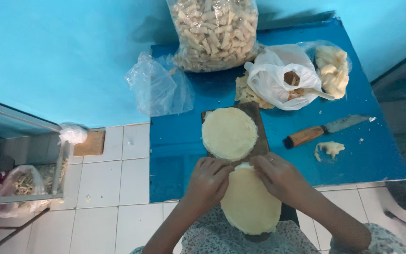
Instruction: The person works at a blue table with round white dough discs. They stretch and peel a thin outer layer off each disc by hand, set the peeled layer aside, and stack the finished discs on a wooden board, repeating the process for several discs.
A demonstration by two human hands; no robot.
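- Our left hand (pixel 207 181) and right hand (pixel 278 175) pinch the far edge of a pale, oval dough sheet (pixel 250 204); its near end is cut off by our lap.
- Its long axis runs toward the round stack of pale wrappers (pixel 229 133) (on a dark board).

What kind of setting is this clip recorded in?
Probably a small home food-making corner: a low blue table against a blue wall, a big bag of rolled snacks, a knife, and both hands working thin round wrappers.
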